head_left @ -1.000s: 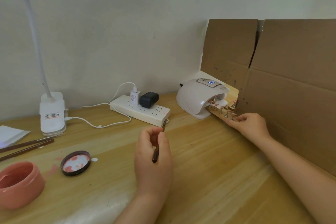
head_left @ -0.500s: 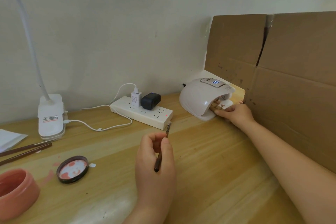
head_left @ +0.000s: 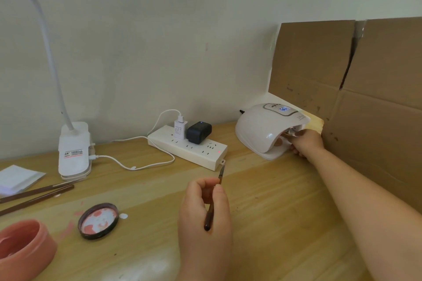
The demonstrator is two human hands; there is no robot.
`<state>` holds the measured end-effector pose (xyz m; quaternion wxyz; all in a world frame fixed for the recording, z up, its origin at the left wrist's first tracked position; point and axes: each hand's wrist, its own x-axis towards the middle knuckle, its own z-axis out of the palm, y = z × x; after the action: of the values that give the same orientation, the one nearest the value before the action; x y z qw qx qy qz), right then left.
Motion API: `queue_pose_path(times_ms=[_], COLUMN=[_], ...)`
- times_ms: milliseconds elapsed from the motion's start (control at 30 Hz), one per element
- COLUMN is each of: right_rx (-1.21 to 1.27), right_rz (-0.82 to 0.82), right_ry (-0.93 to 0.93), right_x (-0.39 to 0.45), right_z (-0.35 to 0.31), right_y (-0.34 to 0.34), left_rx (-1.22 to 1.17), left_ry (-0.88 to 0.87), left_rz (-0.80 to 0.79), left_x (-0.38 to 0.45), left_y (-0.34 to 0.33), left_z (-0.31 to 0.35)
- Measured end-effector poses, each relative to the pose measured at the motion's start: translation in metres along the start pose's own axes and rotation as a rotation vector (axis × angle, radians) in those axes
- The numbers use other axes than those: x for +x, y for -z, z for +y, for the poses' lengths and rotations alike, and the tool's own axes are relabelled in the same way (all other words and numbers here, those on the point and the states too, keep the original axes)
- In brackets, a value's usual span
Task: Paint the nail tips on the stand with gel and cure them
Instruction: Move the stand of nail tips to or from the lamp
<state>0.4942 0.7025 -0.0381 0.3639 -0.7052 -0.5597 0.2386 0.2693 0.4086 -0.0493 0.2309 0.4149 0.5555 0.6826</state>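
The white curing lamp (head_left: 258, 130) stands at the back right of the wooden desk, its display lit. My right hand (head_left: 307, 141) is at the lamp's mouth and grips the end of the nail tip stand (head_left: 290, 133). Only a small metallic bit of the stand shows; the rest is hidden inside the lamp. My left hand (head_left: 203, 219) hovers over the desk's middle and pinches a thin brown gel brush (head_left: 221, 173), bristles pointing away from me. A pink gel jar (head_left: 22, 246) sits at the front left, its lid (head_left: 98, 220) lying beside it, smeared with pink.
A white power strip (head_left: 187, 146) with two plugs lies behind my left hand. A clip desk lamp (head_left: 74, 148) stands at the left. Two spare brushes (head_left: 36, 194) and white wipes (head_left: 16, 178) lie far left. Cardboard panels (head_left: 365, 98) wall off the right side.
My right hand has pushed the stand with its nail tips into the curing lamp, so the tips are hidden now. My left hand kept hold of the brush and barely moved.
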Motion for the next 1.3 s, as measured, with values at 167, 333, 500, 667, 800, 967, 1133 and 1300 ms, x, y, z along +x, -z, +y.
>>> queue_pose_path(times_ms=[167,333,500,667,800,967,1133,1300], right_rx=[-0.088,-0.089,-0.076,-0.144,-0.256,-0.382,-0.394,-0.198], right_rz=[-0.003,0.053,0.051,0.103,0.127,0.167,0.069,-0.212], right_ry=[0.046,0.032,0.042,0.085,0.066,0.039,0.063,0.194], right_x=[0.010,0.006,-0.014,-0.056,-0.085,-0.104,-0.112,-0.114], right_z=[-0.004,-0.009,-0.006,0.014,0.028,0.034,0.025,0.023], right_y=[-0.007,-0.009,0.001,0.026,0.044,0.058,0.049,0.053], left_rx=[0.009,0.014,-0.016,-0.023,-0.036,-0.044,-0.070,-0.081], left_ry=[-0.006,-0.009,0.012,-0.005,-0.017,-0.011,0.005,-0.007], left_rz=[-0.011,-0.002,0.003,-0.019,-0.041,-0.034,-0.035,-0.026], left_x=[0.000,0.000,0.001,0.000,-0.001,-0.002,-0.001,-0.002], left_y=[-0.001,0.000,0.000,0.001,0.002,0.001,0.001,0.001], left_z=[0.000,0.000,0.001,0.005,0.006,0.007,0.007,0.007])
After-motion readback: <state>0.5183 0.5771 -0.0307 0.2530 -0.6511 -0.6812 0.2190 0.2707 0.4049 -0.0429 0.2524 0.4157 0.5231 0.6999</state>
